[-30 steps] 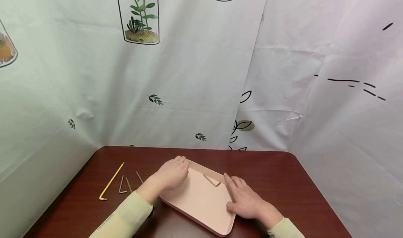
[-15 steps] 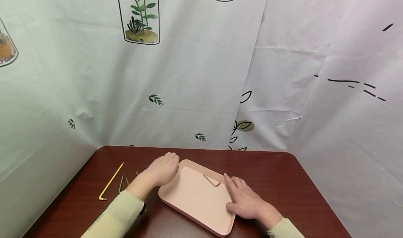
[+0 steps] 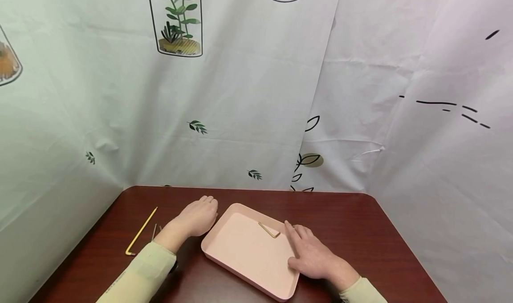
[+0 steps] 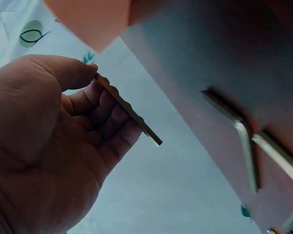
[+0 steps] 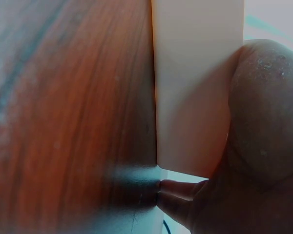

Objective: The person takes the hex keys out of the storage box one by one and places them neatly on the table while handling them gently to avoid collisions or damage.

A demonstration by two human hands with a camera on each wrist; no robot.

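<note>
In the left wrist view my left hand [image 4: 53,131] pinches a dark metal hex key [image 4: 129,111] between thumb and fingers. In the head view this left hand [image 3: 196,215] is in the air just left of the pink tray [image 3: 248,254], back of the hand up, and hides the key. My right hand [image 3: 314,254] rests along the tray's right side, fingers fairly straight near the far right corner and thumb over the rim. Its fingertips reach past the tray's end in the right wrist view. A brass-coloured hex key [image 3: 269,230] lies inside the tray near its far wall.
A long yellow hex key [image 3: 141,232] lies on the dark red table [image 3: 352,232] at the left. Silver hex keys [image 4: 278,158] lie beside it, partly hidden behind my left arm in the head view. White printed curtains [image 3: 248,94] surround the table.
My left hand has moved left from over the tray's left part to beyond its rim, and its arm now covers more of the silver keys. The right hand and tray stay put.
</note>
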